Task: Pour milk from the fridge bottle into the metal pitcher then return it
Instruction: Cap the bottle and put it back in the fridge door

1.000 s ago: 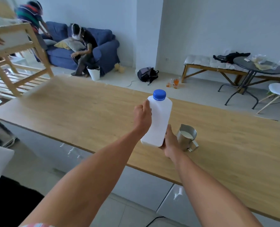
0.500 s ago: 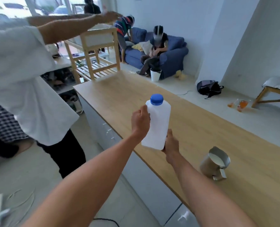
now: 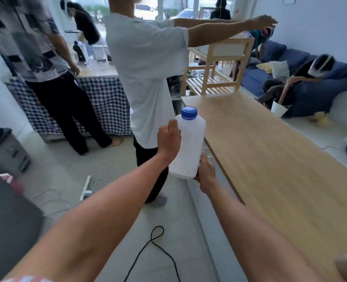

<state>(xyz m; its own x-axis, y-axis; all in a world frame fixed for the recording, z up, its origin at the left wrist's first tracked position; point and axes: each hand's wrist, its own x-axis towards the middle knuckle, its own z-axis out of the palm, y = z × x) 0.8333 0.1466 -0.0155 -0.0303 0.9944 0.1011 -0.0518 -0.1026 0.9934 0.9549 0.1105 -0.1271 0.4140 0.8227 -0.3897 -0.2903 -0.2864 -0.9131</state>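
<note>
A white plastic milk bottle (image 3: 190, 147) with a blue cap (image 3: 189, 112) on it stands upright in the air, left of the wooden counter's near corner. My left hand (image 3: 168, 139) is wrapped around its left side near the top. My right hand (image 3: 206, 174) cups its bottom right corner from below. The metal pitcher is out of view.
The long wooden counter (image 3: 280, 159) runs along the right. A person in a white shirt (image 3: 148, 78) stands close ahead with arms stretched right. Another person (image 3: 52, 78) stands at a checkered table. A black cable (image 3: 156, 241) and white cables lie on the floor.
My view has swung left, away from the counter. The pitcher has left the frame. The bottle stays upright in both hands, now over the floor beside the counter.
</note>
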